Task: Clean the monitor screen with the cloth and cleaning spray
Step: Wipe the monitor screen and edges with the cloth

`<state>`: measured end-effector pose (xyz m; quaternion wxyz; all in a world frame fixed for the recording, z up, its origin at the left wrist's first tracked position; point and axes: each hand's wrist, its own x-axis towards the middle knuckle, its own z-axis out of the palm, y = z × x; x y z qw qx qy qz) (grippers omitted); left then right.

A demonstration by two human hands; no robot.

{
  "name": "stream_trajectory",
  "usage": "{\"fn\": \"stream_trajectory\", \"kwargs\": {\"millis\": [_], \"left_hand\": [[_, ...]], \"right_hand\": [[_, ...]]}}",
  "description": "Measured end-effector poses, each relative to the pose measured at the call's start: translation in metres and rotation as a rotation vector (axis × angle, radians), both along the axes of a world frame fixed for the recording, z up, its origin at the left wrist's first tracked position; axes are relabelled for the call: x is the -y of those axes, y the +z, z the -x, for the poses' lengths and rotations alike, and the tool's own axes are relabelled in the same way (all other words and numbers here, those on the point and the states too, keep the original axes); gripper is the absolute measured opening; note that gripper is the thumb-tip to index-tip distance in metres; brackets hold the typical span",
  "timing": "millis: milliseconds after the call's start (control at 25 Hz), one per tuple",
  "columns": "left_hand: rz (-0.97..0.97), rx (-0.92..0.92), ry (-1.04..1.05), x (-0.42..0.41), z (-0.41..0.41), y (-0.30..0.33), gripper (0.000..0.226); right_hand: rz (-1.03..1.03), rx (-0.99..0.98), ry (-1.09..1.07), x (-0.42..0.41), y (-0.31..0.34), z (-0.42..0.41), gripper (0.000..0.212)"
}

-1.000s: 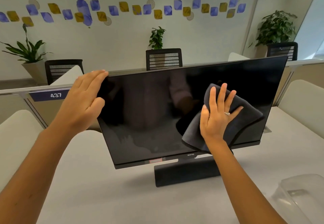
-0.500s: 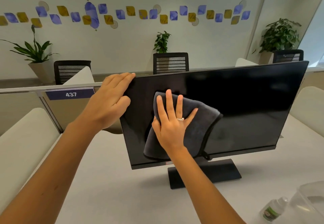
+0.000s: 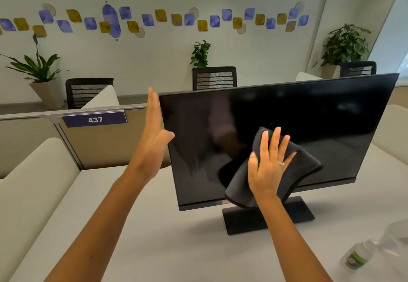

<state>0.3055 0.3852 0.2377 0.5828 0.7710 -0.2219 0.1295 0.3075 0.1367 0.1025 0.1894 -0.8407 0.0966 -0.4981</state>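
A black monitor (image 3: 309, 114) stands on its flat base on the white desk (image 3: 176, 248), with the screen dark. My right hand (image 3: 268, 164) lies flat with spread fingers on a dark grey cloth (image 3: 302, 167), pressing it against the lower middle of the screen. My left hand (image 3: 153, 140) is flat and upright against the monitor's left edge, fingers together, thumb at the bezel. A small clear spray bottle (image 3: 356, 257) with a green label lies on the desk at the lower right.
A clear plastic container (image 3: 395, 237) sits at the right edge beside the bottle. Desk partitions with a "437" sign (image 3: 95, 119) stand behind the monitor. Office chairs (image 3: 214, 78) and potted plants (image 3: 344, 45) line the far wall.
My right hand has slid the cloth from the left part of the screen toward the lower middle. My left hand has gone from cupping the top left corner to lying flat along the left edge.
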Motion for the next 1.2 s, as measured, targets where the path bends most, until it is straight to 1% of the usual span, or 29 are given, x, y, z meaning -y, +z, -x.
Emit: {"fn": "stream_trajectory", "kwargs": {"millis": [80, 200, 320, 480, 600, 760, 880, 1040, 1120, 1200], "left_hand": [[0.122, -0.157, -0.02, -0.001, 0.006, -0.009, 0.076], [0.166, -0.275, -0.084, -0.006, 0.016, -0.033, 0.053], [0.231, -0.294, -0.192, -0.007, 0.025, -0.05, 0.046], [0.303, -0.324, -0.284, -0.01, 0.028, -0.061, 0.04], [0.362, -0.374, -0.301, -0.02, 0.025, -0.067, 0.041], [0.419, -0.426, -0.335, -0.025, 0.02, -0.07, 0.047], [0.391, -0.43, -0.321, -0.026, 0.017, -0.072, 0.048], [0.383, -0.417, -0.3, -0.024, 0.019, -0.069, 0.04], [0.355, -0.392, -0.289, -0.02, 0.02, -0.068, 0.036], [0.299, -0.359, -0.275, -0.017, 0.02, -0.066, 0.031]], "right_hand": [[-0.036, 0.073, 0.009, -0.001, 0.016, -0.004, 0.056], [-0.018, 0.126, -0.003, -0.026, 0.043, -0.013, 0.055], [0.063, 0.114, -0.038, -0.073, 0.066, -0.022, 0.055], [0.196, 0.121, 0.076, -0.124, 0.075, -0.028, 0.049], [0.321, 0.149, 0.165, -0.143, 0.06, -0.026, 0.047], [0.426, 0.15, 0.201, -0.146, 0.026, -0.02, 0.048], [0.482, 0.082, 0.197, -0.14, -0.01, -0.011, 0.053], [0.601, -0.053, 0.159, -0.128, -0.064, 0.007, 0.061], [0.613, -0.099, 0.136, -0.127, -0.074, 0.012, 0.069], [0.583, -0.12, 0.13, -0.129, -0.067, 0.011, 0.075]]}}
